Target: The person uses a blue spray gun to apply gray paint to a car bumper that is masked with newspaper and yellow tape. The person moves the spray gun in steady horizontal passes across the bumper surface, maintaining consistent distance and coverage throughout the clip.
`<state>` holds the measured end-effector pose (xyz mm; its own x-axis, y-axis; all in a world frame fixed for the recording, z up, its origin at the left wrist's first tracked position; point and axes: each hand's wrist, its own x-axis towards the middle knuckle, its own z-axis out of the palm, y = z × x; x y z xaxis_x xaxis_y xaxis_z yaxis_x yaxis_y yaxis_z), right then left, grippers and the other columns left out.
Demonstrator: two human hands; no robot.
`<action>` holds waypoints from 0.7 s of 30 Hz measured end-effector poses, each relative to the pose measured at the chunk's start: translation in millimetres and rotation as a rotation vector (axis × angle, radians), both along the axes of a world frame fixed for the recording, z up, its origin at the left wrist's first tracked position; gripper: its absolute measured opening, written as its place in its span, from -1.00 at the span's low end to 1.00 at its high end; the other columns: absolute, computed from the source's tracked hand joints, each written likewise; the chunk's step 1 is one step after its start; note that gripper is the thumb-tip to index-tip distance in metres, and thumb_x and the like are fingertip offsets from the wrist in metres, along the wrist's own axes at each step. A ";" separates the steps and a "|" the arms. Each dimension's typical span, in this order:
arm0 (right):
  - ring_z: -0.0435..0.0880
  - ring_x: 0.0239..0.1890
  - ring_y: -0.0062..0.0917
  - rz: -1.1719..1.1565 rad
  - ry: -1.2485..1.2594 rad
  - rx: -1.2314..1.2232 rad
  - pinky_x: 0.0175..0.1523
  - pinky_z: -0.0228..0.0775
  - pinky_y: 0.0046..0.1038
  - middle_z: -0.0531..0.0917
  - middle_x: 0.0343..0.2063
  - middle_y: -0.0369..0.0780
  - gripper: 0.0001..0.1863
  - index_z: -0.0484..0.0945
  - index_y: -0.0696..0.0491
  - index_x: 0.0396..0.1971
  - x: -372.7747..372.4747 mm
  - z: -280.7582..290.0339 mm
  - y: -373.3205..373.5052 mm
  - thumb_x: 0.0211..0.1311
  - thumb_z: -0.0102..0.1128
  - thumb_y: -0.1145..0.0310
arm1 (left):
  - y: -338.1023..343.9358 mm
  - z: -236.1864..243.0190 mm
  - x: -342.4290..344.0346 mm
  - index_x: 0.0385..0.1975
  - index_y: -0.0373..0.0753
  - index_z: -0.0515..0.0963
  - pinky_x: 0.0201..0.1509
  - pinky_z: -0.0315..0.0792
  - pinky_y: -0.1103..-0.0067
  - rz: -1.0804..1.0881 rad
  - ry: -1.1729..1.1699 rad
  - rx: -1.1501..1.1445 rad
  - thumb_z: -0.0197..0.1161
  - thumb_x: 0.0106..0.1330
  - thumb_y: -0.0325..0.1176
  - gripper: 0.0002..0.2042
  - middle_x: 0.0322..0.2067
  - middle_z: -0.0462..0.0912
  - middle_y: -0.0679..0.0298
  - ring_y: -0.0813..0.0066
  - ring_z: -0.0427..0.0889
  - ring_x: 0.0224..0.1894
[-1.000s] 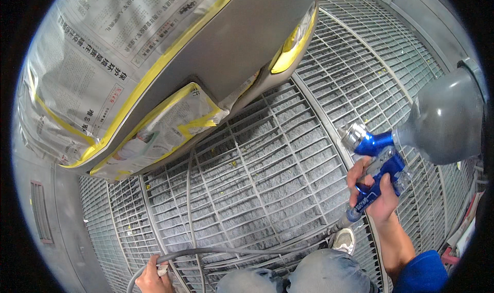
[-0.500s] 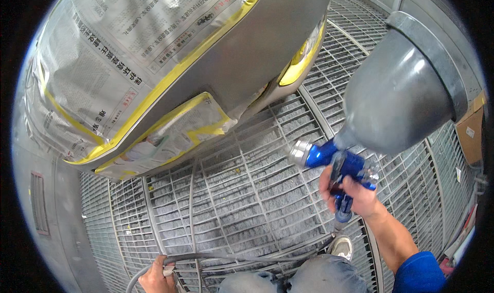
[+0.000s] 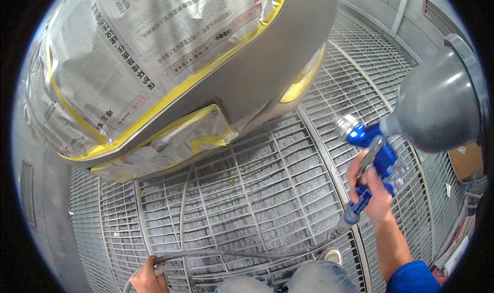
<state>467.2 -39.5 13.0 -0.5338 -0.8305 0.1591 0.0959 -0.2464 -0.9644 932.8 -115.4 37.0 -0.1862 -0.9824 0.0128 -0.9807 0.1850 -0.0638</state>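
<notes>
A blue spray gun with a silver nozzle and a large grey paint cup tilts in my right hand, whose fingers wrap its handle and trigger. The nozzle points up and left, apart from the grey bumper. At lower left my left hand is closed around a dark air hose, which runs across in front of my knees to the gun's base. Newspaper masking edged with yellow tape covers much of the vehicle; a taped paper patch lies lower on the bumper.
Metal floor grating over grey filter matting lies beneath me. A cardboard box stands at the right by the wall, with papers and other items below it. A vented wall panel is at far left. My shoe rests on the grating.
My right hand has moved right with the spray gun, its cup shifting toward the right rim and tipping over further. My left hand keeps hold of the hose. The view has shifted slightly.
</notes>
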 end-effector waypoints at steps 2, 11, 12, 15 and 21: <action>0.45 -0.66 -0.66 0.282 -0.082 0.048 -0.58 0.25 -0.64 0.52 -0.53 -0.24 -0.53 0.47 0.13 -0.20 3.7 -0.7 2.5 0.28 0.23 -0.03 | 0.9 1.6 -0.6 -0.02 -0.15 0.61 -0.29 0.54 0.30 -0.026 -0.017 0.009 0.25 0.22 -0.34 -0.69 -0.34 0.71 0.03 0.01 0.68 -0.34; 0.56 -0.60 -0.58 0.573 -0.167 -0.093 -0.60 0.40 -0.62 0.60 -0.46 -0.13 -0.46 0.50 0.20 -0.17 -16.5 17.9 -26.9 0.29 0.18 -0.07 | 10.2 0.5 7.2 -0.04 -0.16 0.62 -0.36 0.51 0.30 -0.078 0.080 0.031 0.29 0.17 -0.39 -0.68 -0.41 0.69 0.06 0.03 0.66 -0.42; 0.50 -0.67 -0.62 0.394 -0.128 -0.146 -0.63 0.34 -0.63 0.58 -0.50 -0.16 -0.51 0.50 0.19 -0.20 -22.3 20.1 -29.2 0.35 0.10 -0.04 | 11.4 0.4 10.0 -0.03 -0.15 0.62 -0.37 0.50 0.30 -0.075 0.087 -0.020 0.29 0.18 -0.38 -0.68 -0.42 0.69 0.05 0.03 0.65 -0.45; 0.48 -0.64 -0.68 -0.115 -0.056 -0.151 -0.63 0.31 -0.65 0.56 -0.50 -0.23 -0.60 0.51 0.14 -0.24 -50.5 30.5 -25.6 0.49 -0.08 0.07 | 10.6 1.4 17.8 -0.02 -0.14 0.62 -0.40 0.49 0.30 -0.060 0.093 -0.134 0.26 0.22 -0.35 -0.69 -0.45 0.68 0.04 0.03 0.63 -0.50; 0.63 -0.23 -0.64 -0.698 -0.125 -0.035 -0.47 0.51 -0.64 0.65 -0.20 -0.26 -0.66 0.51 0.08 -0.05 -58.3 24.9 -12.2 0.48 -0.04 0.13 | 8.5 -0.1 18.1 0.01 -0.17 0.61 -0.34 0.52 0.27 0.069 -0.028 -0.150 0.20 0.29 -0.25 -0.68 -0.44 0.68 -0.03 -0.02 0.66 -0.42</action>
<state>408.9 -51.7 37.9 -0.9554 -0.2836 0.0822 0.0138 -0.3210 -0.9470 950.9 -106.9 36.8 -0.1206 -0.9803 0.1562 -0.9881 0.1035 -0.1134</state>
